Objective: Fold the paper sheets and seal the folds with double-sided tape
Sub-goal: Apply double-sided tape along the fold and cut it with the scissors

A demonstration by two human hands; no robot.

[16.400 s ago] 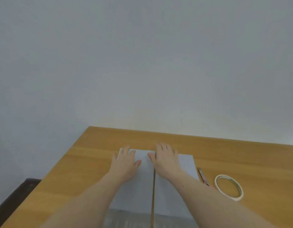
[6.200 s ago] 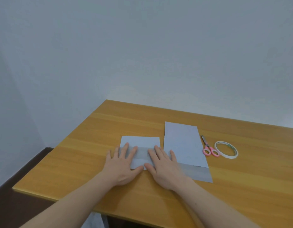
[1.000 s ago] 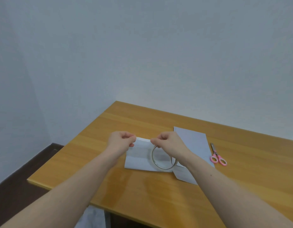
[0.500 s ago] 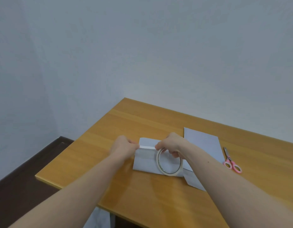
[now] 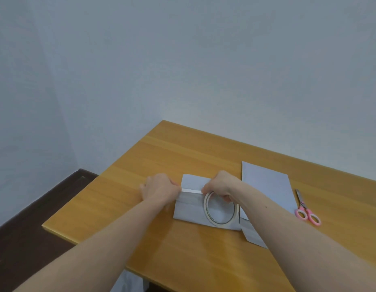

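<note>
White tape strip (image 5: pixel 191 190) spans the folded sheet (image 5: pixel 189 209) mid-worktop (image 5: pixel 161 150). Left hand (image 5: pixel 159 189) pinches its free end; right hand (image 5: pixel 221 186) grips the tape roll (image 5: pixel 220 208). Step: laying tape along the fold. Next, probably: press down, then cut with the scissors (image 5: pixel 306 209).

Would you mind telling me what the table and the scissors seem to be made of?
Table: looks like wood or wood-look laminate with a glossy finish; straight grain lines and soft reflections show. Scissors: blades look like metal, grey and thin; handles look like plastic, smooth and pink.
</note>
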